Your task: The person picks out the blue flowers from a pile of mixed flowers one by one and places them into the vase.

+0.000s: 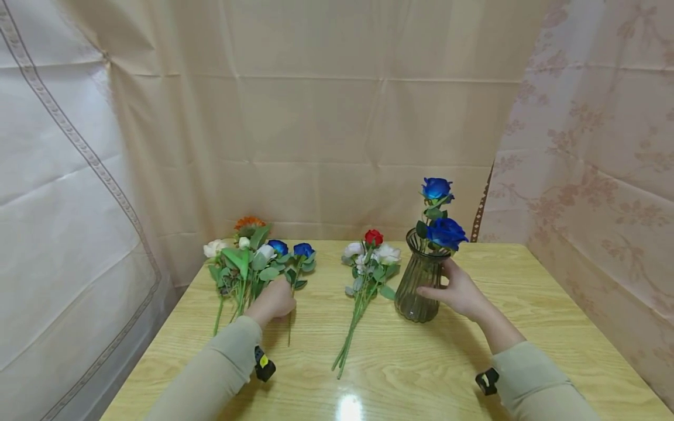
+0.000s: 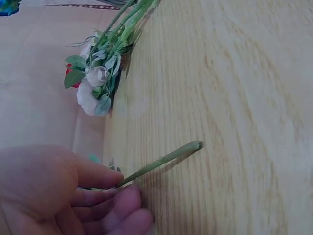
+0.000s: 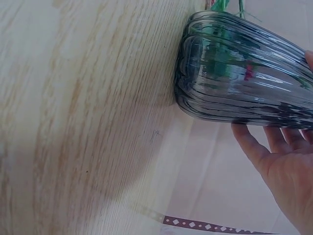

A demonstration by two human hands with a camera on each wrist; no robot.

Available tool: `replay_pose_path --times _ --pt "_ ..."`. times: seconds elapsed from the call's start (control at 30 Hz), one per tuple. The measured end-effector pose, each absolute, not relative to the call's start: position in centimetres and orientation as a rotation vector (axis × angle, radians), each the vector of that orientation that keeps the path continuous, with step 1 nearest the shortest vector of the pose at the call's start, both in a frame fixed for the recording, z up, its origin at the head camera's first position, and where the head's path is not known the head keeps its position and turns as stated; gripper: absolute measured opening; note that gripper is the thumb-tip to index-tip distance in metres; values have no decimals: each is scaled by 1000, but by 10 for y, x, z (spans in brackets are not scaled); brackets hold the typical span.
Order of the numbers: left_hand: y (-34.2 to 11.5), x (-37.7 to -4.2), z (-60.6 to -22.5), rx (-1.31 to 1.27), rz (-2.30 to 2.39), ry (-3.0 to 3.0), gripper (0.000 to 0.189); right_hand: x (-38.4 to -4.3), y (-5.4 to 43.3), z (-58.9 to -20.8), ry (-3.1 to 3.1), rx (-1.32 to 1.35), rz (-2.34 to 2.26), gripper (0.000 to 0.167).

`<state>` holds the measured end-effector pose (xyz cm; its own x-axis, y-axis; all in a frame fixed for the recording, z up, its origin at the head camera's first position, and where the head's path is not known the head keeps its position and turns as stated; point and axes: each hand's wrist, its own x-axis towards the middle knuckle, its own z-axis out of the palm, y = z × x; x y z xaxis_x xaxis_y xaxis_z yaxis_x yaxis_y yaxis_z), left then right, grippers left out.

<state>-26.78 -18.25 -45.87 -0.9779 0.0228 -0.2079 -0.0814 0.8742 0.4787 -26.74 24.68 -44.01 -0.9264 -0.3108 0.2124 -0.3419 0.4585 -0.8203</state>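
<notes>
On the left of the table, my left hand (image 1: 272,301) pinches the thin green stem (image 2: 164,160) of a blue rose (image 1: 303,250) between thumb and fingers. The stem's cut end points toward me. To the right stands a ribbed, dark glass vase (image 1: 416,292) with two blue roses (image 1: 446,233) in its mouth. My right hand (image 1: 464,294) holds this vase from its right side, thumb across the front and fingers round the back. In the right wrist view, the fingers of my right hand (image 3: 286,166) touch the glass (image 3: 230,73).
Beside my left hand lies a bunch of flowers (image 1: 239,263) with white blooms, an orange one and another blue rose (image 1: 278,247). A second bunch, with a red rose (image 1: 374,237) and white blooms (image 1: 388,254), lies mid-table. A beige curtain (image 1: 337,128) hangs behind the wooden table (image 1: 395,368).
</notes>
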Motion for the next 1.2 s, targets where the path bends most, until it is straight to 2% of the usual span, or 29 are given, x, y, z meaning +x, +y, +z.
replay_pose_path --times 0.1,0.13,0.23,0.37,0.47,0.87,1.2 --pt "-184 -266 -458 -34 803 2811 30 -267 247 -440 -2658 597 1504 96" --pt "-184 -265 -457 -24 821 2804 31 -267 247 -439 -2658 595 1505 96" --pt "-185 -264 -456 5 871 2782 14 -266 246 -438 -2654 602 1509 96" --pt "-185 -262 -454 35 924 2761 33 -266 245 -437 -2652 601 1515 96" --pt "-184 -261 -454 49 957 2745 37 -265 245 -437 -2648 605 1515 96" --pt "-180 -260 -455 48 1280 2581 29 -265 245 -437 -2654 610 1496 97" --pt "-180 -265 -454 60 1340 2585 23 -265 246 -440 -2664 604 1468 97"
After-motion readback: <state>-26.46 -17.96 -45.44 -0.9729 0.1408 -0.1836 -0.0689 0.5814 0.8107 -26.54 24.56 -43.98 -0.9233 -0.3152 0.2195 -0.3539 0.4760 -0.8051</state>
